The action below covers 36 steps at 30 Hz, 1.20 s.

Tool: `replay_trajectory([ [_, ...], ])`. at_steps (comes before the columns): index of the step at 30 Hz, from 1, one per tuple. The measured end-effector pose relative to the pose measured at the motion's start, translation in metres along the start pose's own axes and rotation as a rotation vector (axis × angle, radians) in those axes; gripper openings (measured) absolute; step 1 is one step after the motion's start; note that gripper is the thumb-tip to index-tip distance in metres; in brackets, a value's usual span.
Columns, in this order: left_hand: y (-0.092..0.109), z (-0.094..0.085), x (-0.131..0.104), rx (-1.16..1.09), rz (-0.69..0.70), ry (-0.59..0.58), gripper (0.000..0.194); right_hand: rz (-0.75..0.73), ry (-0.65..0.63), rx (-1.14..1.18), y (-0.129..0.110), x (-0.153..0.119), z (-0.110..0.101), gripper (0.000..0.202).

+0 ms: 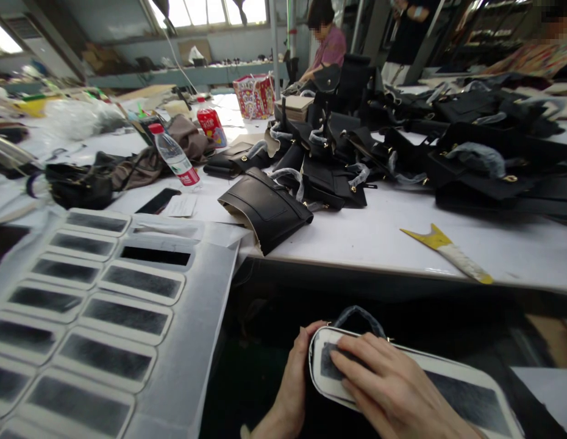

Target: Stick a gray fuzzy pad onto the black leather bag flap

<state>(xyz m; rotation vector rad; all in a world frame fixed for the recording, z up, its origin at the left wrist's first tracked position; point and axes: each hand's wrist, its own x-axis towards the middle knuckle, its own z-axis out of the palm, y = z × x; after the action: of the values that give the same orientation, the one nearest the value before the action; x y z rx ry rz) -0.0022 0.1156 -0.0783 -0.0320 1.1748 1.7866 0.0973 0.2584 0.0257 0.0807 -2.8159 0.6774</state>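
Low in the head view, a black handbag [448, 353] lies with a white, round-ended panel [327, 378] facing up. A dark grey rectangle [470, 399] runs along that panel. My left hand [292, 381] grips the bag's left end, thumb and fingers along its edge. Across the panel lies my right hand [393, 381], fingers stretched out and pressing on it. A film-wrapped handle [361, 314] shows behind the bag. To the left, a sheet [205, 286] carries rows of similar panels [123, 317]; one place at its top right holds only a black strip.
On the white table [347, 244] lie many black handbags [269, 207] with wrapped handles. A yellow notched tool [448, 250] rests near the table's front edge. A water bottle [176, 158], a red drink bottle [211, 125] and a phone [158, 201] are left. People work behind.
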Motion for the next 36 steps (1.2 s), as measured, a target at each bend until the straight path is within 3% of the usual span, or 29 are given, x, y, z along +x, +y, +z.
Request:
replay_trajectory([
  [6,-0.005,0.001,0.002,-0.048,0.021,-0.016,0.056,0.177,-0.127,0.106,0.0,0.005,0.017,0.035],
  [13,-0.006,-0.009,0.002,-0.051,0.025,-0.062,0.052,0.275,-0.021,0.192,-0.006,0.009,0.037,0.02],
  [20,-0.014,-0.009,0.005,-0.084,0.039,-0.039,0.055,0.411,0.098,0.26,-0.011,0.008,0.047,0.032],
  [24,-0.005,-0.009,0.001,-0.053,-0.005,-0.056,0.056,0.443,0.157,0.274,-0.015,0.006,0.05,0.034],
  [27,0.009,-0.013,-0.008,0.077,-0.017,-0.044,0.056,0.45,0.179,0.276,-0.017,0.004,0.052,0.036],
  [33,0.025,-0.007,-0.026,0.664,0.196,0.117,0.054,0.474,0.205,0.297,-0.02,0.003,0.054,0.033],
  [36,0.033,-0.002,-0.029,0.926,0.268,0.109,0.053,0.474,0.193,0.298,-0.02,0.002,0.054,0.028],
])
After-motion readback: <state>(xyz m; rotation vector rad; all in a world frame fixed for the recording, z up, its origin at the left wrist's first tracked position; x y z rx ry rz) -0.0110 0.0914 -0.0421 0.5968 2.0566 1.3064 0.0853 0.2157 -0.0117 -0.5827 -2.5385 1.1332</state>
